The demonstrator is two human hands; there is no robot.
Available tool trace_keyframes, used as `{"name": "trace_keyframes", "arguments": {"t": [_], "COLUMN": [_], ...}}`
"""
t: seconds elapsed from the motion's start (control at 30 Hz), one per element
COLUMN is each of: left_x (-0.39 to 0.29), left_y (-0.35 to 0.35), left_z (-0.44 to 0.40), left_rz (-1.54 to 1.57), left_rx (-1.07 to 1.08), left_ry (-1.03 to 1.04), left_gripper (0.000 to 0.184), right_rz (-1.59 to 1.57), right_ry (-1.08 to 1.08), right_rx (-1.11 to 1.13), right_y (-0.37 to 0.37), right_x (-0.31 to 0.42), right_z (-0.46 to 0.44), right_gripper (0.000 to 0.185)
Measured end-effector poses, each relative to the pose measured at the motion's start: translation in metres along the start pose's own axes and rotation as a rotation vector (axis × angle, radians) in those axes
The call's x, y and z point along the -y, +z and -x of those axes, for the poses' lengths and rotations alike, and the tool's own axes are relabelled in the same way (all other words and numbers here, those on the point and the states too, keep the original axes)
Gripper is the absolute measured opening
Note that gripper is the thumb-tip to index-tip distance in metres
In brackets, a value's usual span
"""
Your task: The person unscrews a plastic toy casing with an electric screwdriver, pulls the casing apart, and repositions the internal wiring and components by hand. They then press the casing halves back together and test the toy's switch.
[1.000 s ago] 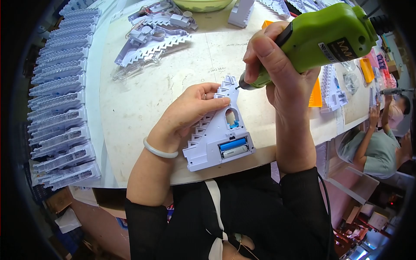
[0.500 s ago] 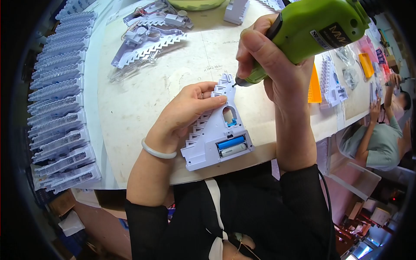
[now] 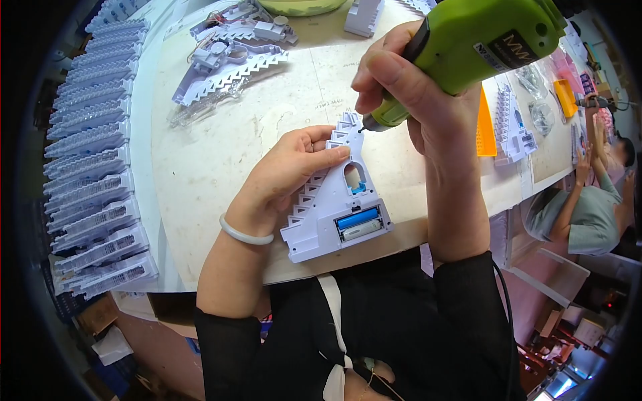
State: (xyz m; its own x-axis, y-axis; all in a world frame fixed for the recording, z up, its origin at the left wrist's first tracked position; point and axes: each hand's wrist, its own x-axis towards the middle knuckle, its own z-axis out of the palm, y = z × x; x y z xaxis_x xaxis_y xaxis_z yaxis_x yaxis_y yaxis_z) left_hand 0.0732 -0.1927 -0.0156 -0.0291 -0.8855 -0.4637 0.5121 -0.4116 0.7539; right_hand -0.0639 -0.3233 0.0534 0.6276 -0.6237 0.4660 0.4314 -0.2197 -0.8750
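Note:
My left hand [image 3: 294, 160] is closed around the toothed edge of a white plastic housing [image 3: 324, 217], thumb on top. The housing is stair-shaped, with an arched opening and a battery compartment holding a blue battery [image 3: 358, 218] and a pale one [image 3: 362, 230]. My right hand [image 3: 418, 93] grips a green electric screwdriver [image 3: 481, 47], tilted down to the left. Its bit meets the narrow upper end of the housing, near a hole at the edge; whether a screw sits under it I cannot tell.
Stacked white toothed housings [image 3: 93, 167] line the table's left side. Open housings with wires [image 3: 227, 63] lie at the back left. To the right are an orange tray [image 3: 486, 127], another housing [image 3: 513, 130] and clear bags [image 3: 540, 117]. A co-worker [image 3: 582, 214] sits at far right.
The screwdriver and my right hand have shifted slightly left, with the bit staying at the housing's upper end. My left hand and the housing have barely moved.

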Motion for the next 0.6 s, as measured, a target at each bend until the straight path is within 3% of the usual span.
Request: {"name": "trace_keyframes", "arguments": {"t": [0.33,0.6], "left_x": [0.001,0.003], "left_y": [-0.002,-0.004], "left_z": [-0.001,-0.002], "left_rz": [-0.025,0.010], "left_rx": [0.008,0.020], "left_ry": [0.004,0.002], "left_gripper": [0.047,0.048], "right_rz": [-0.011,-0.062], "right_ry": [-0.104,-0.007], "right_rx": [0.124,0.071], "right_y": [-0.004,-0.007], "right_x": [-0.006,-0.004], "right_z": [-0.006,0.000], "right_gripper": [0.016,0.013]}}
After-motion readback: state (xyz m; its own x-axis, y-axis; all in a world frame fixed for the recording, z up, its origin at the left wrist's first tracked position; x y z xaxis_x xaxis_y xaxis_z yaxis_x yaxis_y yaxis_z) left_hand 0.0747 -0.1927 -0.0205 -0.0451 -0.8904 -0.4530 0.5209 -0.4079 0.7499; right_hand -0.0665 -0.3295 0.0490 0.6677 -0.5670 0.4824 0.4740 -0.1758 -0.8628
